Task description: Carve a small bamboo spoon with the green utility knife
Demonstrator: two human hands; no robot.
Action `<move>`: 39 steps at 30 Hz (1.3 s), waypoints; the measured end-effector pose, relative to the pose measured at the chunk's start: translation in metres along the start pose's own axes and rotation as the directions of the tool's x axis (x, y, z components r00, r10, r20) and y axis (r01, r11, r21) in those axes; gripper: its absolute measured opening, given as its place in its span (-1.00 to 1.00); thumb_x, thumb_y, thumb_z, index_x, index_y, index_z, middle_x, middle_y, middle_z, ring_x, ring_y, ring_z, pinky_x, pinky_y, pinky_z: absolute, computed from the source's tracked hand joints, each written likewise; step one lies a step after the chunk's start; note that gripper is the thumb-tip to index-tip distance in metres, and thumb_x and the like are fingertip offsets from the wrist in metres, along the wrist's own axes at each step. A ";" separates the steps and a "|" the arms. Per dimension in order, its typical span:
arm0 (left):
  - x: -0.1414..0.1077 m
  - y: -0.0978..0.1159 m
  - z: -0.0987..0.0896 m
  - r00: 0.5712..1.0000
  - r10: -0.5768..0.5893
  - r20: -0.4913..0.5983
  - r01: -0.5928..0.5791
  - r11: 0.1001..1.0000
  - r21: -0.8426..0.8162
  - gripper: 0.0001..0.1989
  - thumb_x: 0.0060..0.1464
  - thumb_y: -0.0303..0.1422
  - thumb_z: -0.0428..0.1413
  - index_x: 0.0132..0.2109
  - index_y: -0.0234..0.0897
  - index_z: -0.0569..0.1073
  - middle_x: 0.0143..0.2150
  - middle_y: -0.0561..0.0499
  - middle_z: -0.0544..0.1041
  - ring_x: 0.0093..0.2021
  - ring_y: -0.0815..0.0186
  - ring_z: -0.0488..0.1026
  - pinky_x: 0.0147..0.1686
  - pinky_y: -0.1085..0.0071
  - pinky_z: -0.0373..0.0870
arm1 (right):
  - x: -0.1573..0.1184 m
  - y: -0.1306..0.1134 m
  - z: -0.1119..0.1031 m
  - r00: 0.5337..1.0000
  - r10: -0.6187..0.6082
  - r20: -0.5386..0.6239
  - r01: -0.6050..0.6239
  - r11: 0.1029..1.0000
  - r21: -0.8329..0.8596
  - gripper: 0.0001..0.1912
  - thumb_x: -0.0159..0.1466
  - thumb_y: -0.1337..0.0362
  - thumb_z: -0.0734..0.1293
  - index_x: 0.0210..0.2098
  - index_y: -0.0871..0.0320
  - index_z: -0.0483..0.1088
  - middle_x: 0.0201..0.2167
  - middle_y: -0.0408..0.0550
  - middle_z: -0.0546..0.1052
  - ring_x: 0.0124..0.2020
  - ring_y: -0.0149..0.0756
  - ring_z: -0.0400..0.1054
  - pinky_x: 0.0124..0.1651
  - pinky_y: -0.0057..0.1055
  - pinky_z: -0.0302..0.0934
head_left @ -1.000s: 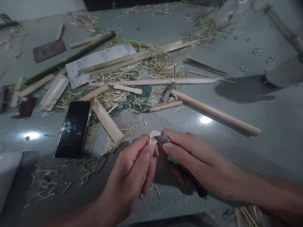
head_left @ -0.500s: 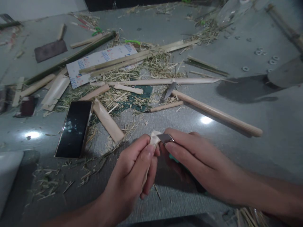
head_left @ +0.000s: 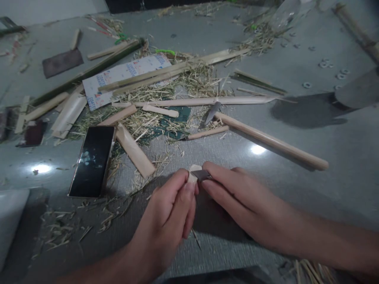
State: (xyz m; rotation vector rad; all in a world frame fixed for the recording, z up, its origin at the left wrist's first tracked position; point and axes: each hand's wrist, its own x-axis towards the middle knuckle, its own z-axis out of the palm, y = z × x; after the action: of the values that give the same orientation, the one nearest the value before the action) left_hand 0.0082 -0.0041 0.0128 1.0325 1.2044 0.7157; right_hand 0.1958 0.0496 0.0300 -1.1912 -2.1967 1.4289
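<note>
My left hand (head_left: 168,221) is closed round a pale wooden piece (head_left: 193,178), whose rounded tip shows above the thumb; the rest of it is hidden in the fingers. From the right, my right hand (head_left: 237,193) grips a knife (head_left: 201,174) close to its blade, and the blade's tip lies against the top of the wooden piece. The knife's handle is hidden under the hand. Both hands are near each other at the front of the grey table (head_left: 231,252).
A phone (head_left: 93,161) lies to the left. Behind the hands are a hammer (head_left: 272,140), a thin wooden-handled tool (head_left: 207,133), bamboo strips (head_left: 134,150), shavings and printed paper (head_left: 130,71). Metal washers (head_left: 307,85) lie at the back right.
The knife blade has moved left onto the wooden piece's tip, and my right hand has shifted slightly left with it. The wooden piece has turned a little in my left hand.
</note>
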 end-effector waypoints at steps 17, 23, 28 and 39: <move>0.004 0.021 -0.015 1.000 0.008 -0.002 -0.007 0.979 0.201 -0.71 0.35 -0.30 0.14 -0.37 -0.24 0.53 -0.64 0.14 0.37 -0.58 0.46 0.30 -0.55 0.55 0.21 | 0.002 0.002 -0.020 0.999 0.006 -0.035 -0.001 0.991 0.132 -0.65 0.50 0.23 0.34 -0.43 0.10 0.28 -0.58 -0.31 0.40 -0.57 -0.50 0.26 -0.49 -0.47 0.09; 0.005 0.019 -0.019 0.968 -0.012 -0.252 -0.027 0.988 -0.150 -0.80 0.18 -0.32 0.32 -0.06 -0.12 0.56 -0.51 0.18 0.60 -0.63 0.52 0.27 -0.61 0.64 0.22 | 0.001 0.003 -0.021 0.998 0.011 -0.055 -0.001 0.983 0.181 -0.53 0.57 0.18 0.25 -0.49 0.12 0.32 -0.59 -0.27 0.43 -0.57 -0.53 0.30 -0.48 -0.51 0.13; 0.007 0.008 -0.019 0.983 0.015 -0.184 -0.061 0.967 -0.248 -0.80 0.29 -0.20 0.27 -0.18 -0.25 0.59 -0.44 0.06 0.59 -0.54 0.45 0.40 -0.58 0.59 0.33 | 0.000 0.000 -0.016 0.997 -0.039 0.071 0.022 0.974 0.226 -0.67 0.51 0.28 0.32 -0.42 0.12 0.35 -0.55 -0.31 0.41 -0.53 -0.51 0.28 -0.45 -0.50 0.13; 0.009 0.016 -0.011 0.993 -0.025 -0.113 0.005 0.985 -0.174 -0.71 0.44 -0.17 0.03 -0.26 -0.23 0.35 -0.45 0.05 0.58 -0.59 0.36 0.52 -0.69 0.55 0.35 | 0.000 0.001 -0.017 0.997 -0.066 0.048 0.055 0.977 0.205 -0.68 0.51 0.30 0.33 -0.41 0.11 0.35 -0.51 -0.31 0.39 -0.50 -0.51 0.24 -0.42 -0.48 0.09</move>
State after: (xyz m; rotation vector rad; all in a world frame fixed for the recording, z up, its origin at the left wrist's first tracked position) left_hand 0.0010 0.0134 0.0238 0.8462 1.2235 0.8619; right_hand 0.2067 0.0608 0.0375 -1.0187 -2.0435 1.6329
